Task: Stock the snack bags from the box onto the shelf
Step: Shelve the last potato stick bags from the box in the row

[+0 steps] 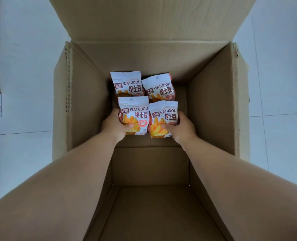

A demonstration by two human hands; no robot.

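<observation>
Down in the box (212, 105), left hand (115, 126) and right hand (183, 128) each gripped one snack bag (135, 113) low down; both seemed light, puffy, crushable.

Left forearm (57, 185) at 7 o'clock, right forearm (239, 185) at 5 o'clock: both bare to the frame edge. Broad near the lens, narrowing to the wrists. Left hand (114, 125), right hand (182, 129): bare; only backs and thumbs show.

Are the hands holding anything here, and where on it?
The left hand grips the near-left snack bag at its lower left edge; right hand grips the near-right snack bag at its lower right edge.
</observation>
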